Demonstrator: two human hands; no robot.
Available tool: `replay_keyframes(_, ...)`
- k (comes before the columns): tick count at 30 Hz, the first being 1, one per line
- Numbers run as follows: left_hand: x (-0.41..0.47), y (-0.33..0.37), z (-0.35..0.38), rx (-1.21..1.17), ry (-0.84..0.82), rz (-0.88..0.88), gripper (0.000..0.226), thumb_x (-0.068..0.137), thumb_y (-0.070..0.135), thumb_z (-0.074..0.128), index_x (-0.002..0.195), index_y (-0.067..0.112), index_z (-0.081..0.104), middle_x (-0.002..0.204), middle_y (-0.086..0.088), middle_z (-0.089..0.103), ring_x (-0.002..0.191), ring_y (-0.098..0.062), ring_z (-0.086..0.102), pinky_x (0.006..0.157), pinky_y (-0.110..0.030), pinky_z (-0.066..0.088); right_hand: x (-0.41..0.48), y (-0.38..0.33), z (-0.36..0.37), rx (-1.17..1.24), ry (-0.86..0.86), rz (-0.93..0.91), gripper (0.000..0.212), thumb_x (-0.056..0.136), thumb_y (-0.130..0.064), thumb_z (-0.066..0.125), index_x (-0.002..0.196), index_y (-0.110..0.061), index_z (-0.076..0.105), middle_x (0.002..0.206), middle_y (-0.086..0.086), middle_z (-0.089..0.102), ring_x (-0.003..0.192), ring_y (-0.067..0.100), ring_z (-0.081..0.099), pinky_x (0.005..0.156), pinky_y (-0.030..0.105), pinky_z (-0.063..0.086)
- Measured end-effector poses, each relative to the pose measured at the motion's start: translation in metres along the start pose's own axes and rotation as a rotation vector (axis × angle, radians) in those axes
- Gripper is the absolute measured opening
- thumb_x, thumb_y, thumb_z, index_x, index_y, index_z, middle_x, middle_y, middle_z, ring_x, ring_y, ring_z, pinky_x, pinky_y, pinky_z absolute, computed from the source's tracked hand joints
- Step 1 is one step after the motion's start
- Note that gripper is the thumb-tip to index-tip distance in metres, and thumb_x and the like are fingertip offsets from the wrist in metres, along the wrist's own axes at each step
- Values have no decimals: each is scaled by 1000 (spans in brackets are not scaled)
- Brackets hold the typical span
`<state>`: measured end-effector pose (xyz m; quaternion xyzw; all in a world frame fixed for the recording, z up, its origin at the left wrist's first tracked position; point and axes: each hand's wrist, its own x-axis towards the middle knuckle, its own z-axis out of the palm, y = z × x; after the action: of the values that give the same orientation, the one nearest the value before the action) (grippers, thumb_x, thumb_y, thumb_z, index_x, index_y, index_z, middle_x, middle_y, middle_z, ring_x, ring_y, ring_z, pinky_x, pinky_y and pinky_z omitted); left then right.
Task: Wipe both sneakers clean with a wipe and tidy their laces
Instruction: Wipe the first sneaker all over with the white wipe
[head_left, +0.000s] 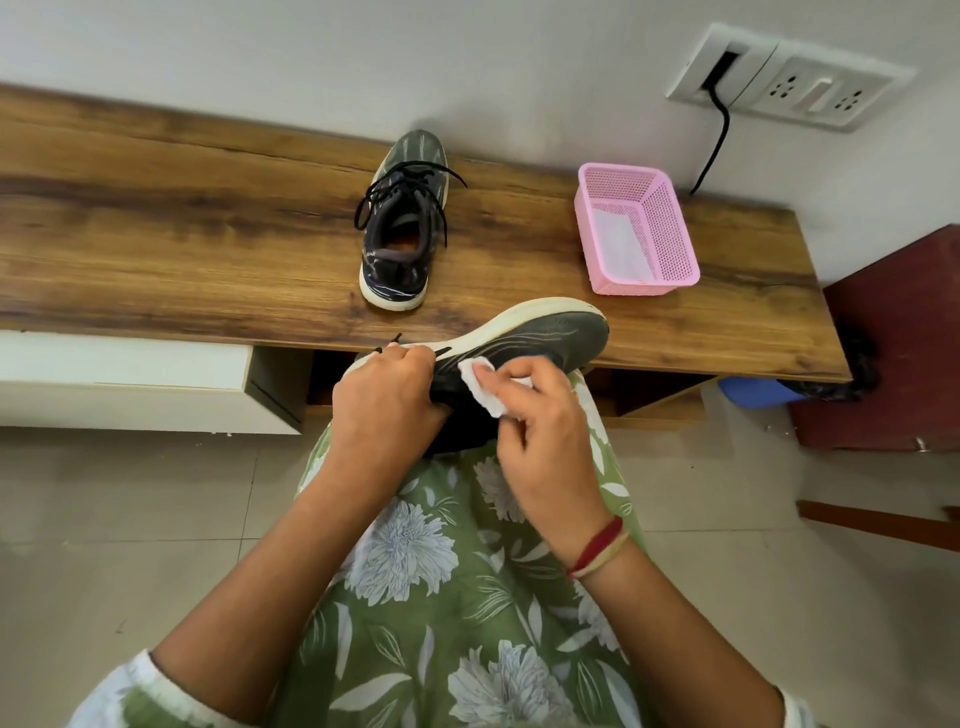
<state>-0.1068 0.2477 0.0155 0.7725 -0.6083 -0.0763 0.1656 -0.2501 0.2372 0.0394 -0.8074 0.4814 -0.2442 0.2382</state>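
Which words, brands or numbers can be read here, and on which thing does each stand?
None can be read.
The sneaker on the table, the held sneaker, the pink basket and the wall socket plate show no legible writing.

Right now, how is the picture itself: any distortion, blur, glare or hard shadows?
In the head view, wide-angle distortion bows the wooden bench and skews the wall socket panel; the light is soft and even, with only a faint shadow beside the far sneaker; there is no glare; the wipe in the right hand and the held sneaker look reasonably sharp.
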Motion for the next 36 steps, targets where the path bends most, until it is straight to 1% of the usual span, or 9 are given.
replay_keyframes(6, -3, -1, 4, 0, 11, -6, 16, 69, 8, 72, 74, 4, 57, 74, -16, 62, 65, -36, 60, 50, -26, 22, -16, -15, 8, -260, -99, -145, 43, 87, -12, 33, 117, -10, 64, 96, 5, 56, 81, 23, 51, 62, 38, 50)
replay_keyframes(11, -3, 3, -1, -7, 23, 3, 31, 47, 1, 78, 59, 6, 50, 57, -11, 57, 45, -31, 54, 51, -12, 4, -4, -11, 4, -142, -8, -44, 46, 81, -12, 33, 115, -11, 65, 98, 4, 54, 87, 21, 49, 69, 33, 47)
replay_keyframes(16, -4, 0, -2, 15, 18, 40, 32, 50, 5, 82, 62, 6, 53, 58, -11, 58, 45, -31, 55, 51, -12, 4, -17, -18, 10, -133, -138, -82, 41, 85, -7, 38, 116, -12, 65, 98, 4, 55, 86, 21, 50, 70, 32, 46)
replay_keyframes(19, -6, 1, -2, 24, 5, 31, 35, 43, 5, 82, 60, 6, 51, 57, -10, 57, 45, -31, 53, 51, -12, 3, -4, -4, -5, 65, -31, 76, 45, 78, 3, 46, 109, -18, 70, 96, -1, 56, 84, 16, 51, 71, 25, 40)
replay_keyframes(21, -8, 4, -1, 44, 1, 33, 37, 40, 4, 82, 60, 6, 51, 59, -11, 58, 45, -31, 54, 48, -16, 6, 4, -7, -3, 12, 43, 104, 44, 78, 6, 49, 110, -16, 69, 96, 0, 54, 88, 16, 50, 76, 25, 43)
replay_keyframes(24, -11, 4, 0, 63, 31, 64, 36, 43, 0, 81, 63, 6, 52, 61, -11, 59, 48, -31, 55, 45, -19, 11, -10, -17, 12, -131, -86, 31, 38, 83, 3, 51, 115, -12, 64, 99, 2, 51, 92, 17, 48, 79, 29, 46)
replay_keyframes(28, -12, 3, 0, 53, 68, 56, 41, 49, 3, 81, 76, 8, 51, 64, -9, 59, 52, -30, 56, 43, -19, 12, -7, 0, -9, 272, -166, 169, 44, 81, 11, 50, 105, -19, 70, 94, -3, 57, 77, 11, 53, 65, 19, 45)
replay_keyframes(32, -14, 5, -1, 118, 31, 136, 54, 39, 2, 85, 90, 6, 67, 79, -15, 69, 68, -34, 68, 40, -30, 46, 18, 39, -20, 70, 150, 381, 43, 85, 8, 49, 119, -15, 63, 100, 0, 52, 78, 14, 51, 66, 17, 46)
replay_keyframes(36, -15, 3, 2, 122, -24, 174, 62, 33, 3, 89, 93, 5, 74, 91, -23, 71, 84, -42, 69, 60, -48, 57, 20, 47, -5, -127, 114, 348, 42, 83, 7, 50, 120, -8, 63, 102, 8, 49, 91, 23, 51, 83, 38, 50)
